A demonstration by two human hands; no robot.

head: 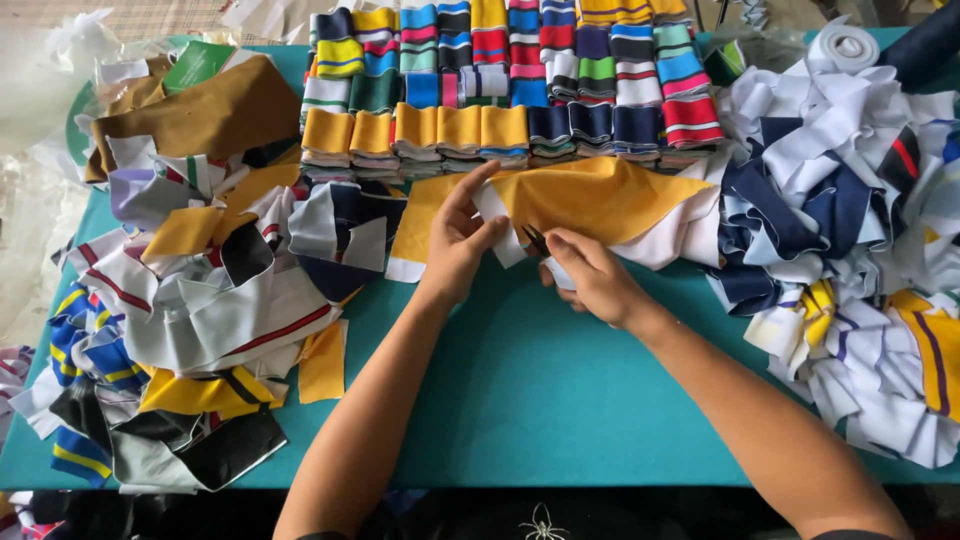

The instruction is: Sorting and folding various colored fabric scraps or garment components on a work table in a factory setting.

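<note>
Two bare arms reach in from the bottom onto a teal table (520, 390).

L hand (462, 240) lies on a yellow cloth (600, 195) w/ a white strip (497, 222) sewn on it. Thumb & fingers pinch the white strip, so that hand is closed on the strip. The cloth sits flat in the middle of the table, just below the rows of folded pieces, & its far end touches the white pile on the right.

R hand (590, 275) is curled shut round small snips (534, 240). Only the dark tips show, poking out by the thumb. The tips sit right at the white strip, next to the L fingers. Can't tell if the blades are apart or together, too small. The two hands almost touch.

Behind the hands: neat rows of folded striped bands (520, 70), lots of colours, red, blue, green, yellow, white. The front row has yellow ones (415, 130) on the left & dark blue ones (590, 125) on the right.

Left side: a messy heap of cut scraps (200, 300), white, yellow, black, blue, w/ red lines on some. A big brown cloth (200, 115) lies at the back of it. One small yellow scrap (322, 365) lies just beside the L forearm.

Right side: a big pile of white & dark blue strips (850, 200), all tangled. A white roll (845, 45) sits at the top of it.
</note>
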